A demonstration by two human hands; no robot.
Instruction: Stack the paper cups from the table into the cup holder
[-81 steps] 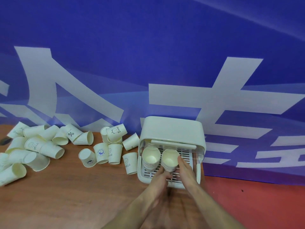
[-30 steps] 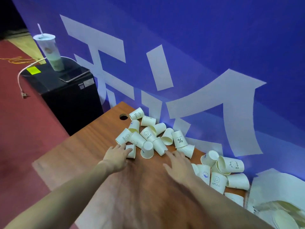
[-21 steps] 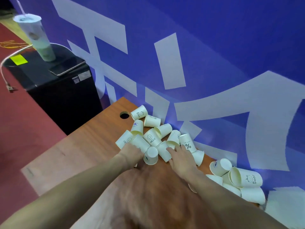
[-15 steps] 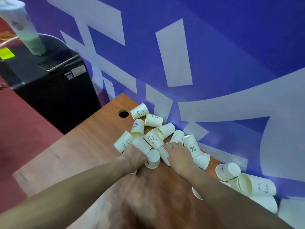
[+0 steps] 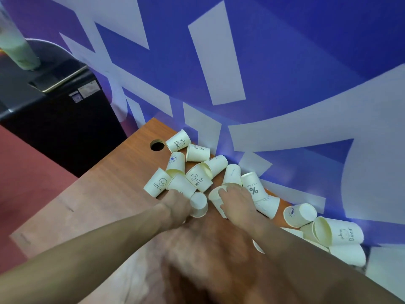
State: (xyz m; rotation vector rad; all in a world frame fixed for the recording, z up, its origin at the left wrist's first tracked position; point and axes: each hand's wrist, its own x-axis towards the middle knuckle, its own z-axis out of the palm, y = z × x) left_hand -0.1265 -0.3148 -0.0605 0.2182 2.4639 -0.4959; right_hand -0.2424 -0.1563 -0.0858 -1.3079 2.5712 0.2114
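Note:
Several white paper cups lie tumbled on the wooden table [image 5: 98, 205] against the blue banner, among them a "HELLO" cup [image 5: 198, 177] and a "%" cup [image 5: 254, 187]. My left hand [image 5: 177, 205] is curled over a cup at the near edge of the pile; that cup is mostly hidden under my palm. An upside-down cup [image 5: 199, 205] stands just right of it. My right hand [image 5: 237, 204] grips a cup lying on its side [image 5: 215, 197], fingers at its rim. More cups, one marked "Bear" [image 5: 341, 232], lie at the right. The cup holder is out of view.
A round cable hole [image 5: 157, 145] sits at the table's far left corner. Left of the table stands a black cabinet [image 5: 54, 119] with a plastic drink cup [image 5: 17, 51] on it. The banner [image 5: 285, 62] closes off the far side. Red floor lies at left.
Both hands left the cup holder, and the view swung left to the cup pile. Over the last second both hands reached forward into the pile and closed on cups.

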